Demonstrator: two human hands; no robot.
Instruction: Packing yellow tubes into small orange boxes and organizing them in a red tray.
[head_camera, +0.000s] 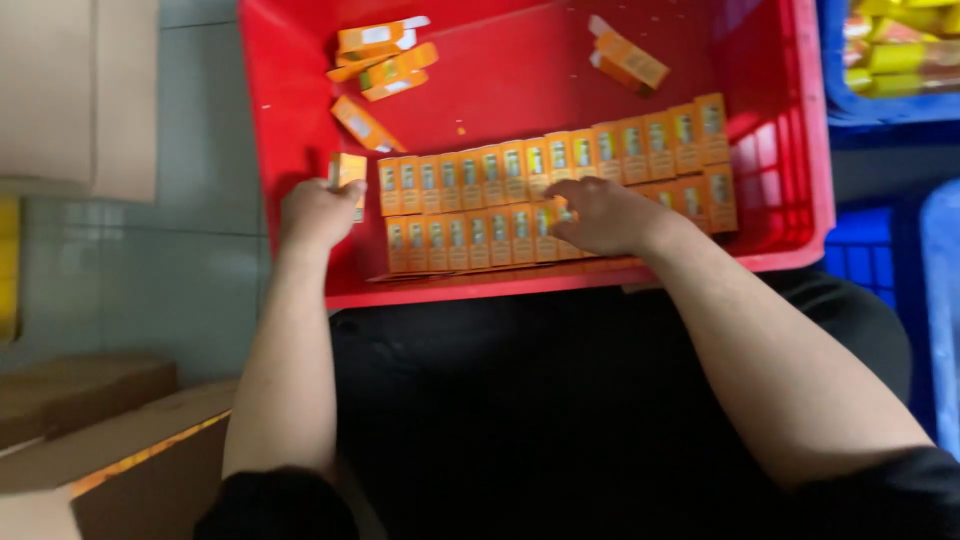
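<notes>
Left hand (318, 212): fingers curled around a small orange carton (349, 172) at the left end of the rows. Right hand (598, 215): fingers spread, pressing flat on the two rows of orange cartons (520, 170). Red plastic crate (520, 285) holds both rows, with loose cartons (385, 65) scattered toward its far side.

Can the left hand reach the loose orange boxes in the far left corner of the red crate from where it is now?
Probably yes. The left hand holds one small orange box at the near rows, and the red crate floor between it and the loose orange boxes lies bare.
</notes>
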